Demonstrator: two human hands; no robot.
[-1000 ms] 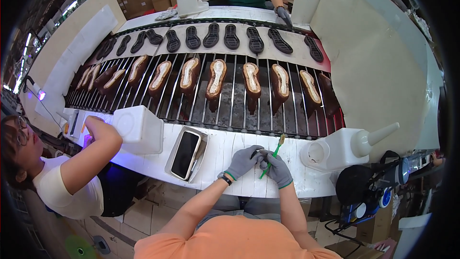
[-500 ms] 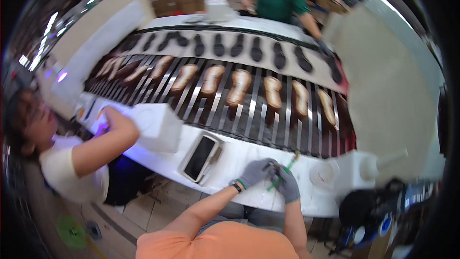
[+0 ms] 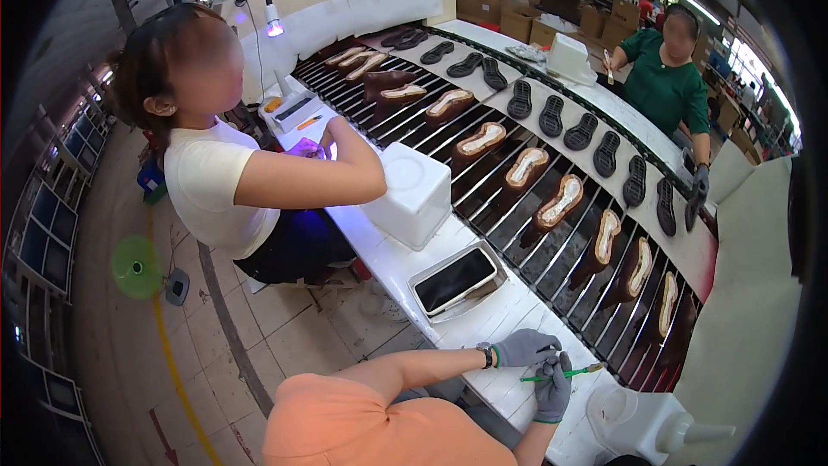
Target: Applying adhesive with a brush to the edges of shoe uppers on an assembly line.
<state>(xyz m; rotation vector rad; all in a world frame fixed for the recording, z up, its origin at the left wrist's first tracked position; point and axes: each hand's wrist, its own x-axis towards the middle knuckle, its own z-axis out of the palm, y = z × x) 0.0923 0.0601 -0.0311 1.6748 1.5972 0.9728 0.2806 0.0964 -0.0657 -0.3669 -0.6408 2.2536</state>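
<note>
My right hand (image 3: 552,394), in a grey glove, is closed round the green handle of a small brush (image 3: 580,372). Its bristle end points right, toward the conveyor. Beside it my left hand (image 3: 524,349), also gloved, has its fingers bent together close to the right hand's fingertips; what they pinch, if anything, is hidden. Both hands are over the white table edge (image 3: 492,384). Just right of them stand a round white dish (image 3: 611,407) and a white plastic container with a spout (image 3: 649,428). A dark-screened phone (image 3: 454,280) rests in a white tray to their left.
Brown shoe uppers (image 3: 557,204) stand sole side up on the slatted conveyor (image 3: 526,263). Black outsoles (image 3: 581,132) lie along the belt beyond. A white container (image 3: 412,194) stands left. One co-worker (image 3: 220,173) is at left; another (image 3: 668,78), holding a brush, is across.
The view has swung left, showing more of the near co-worker and the aisle. My hands remain together with the brush, whose bristle end now points right rather than away.
</note>
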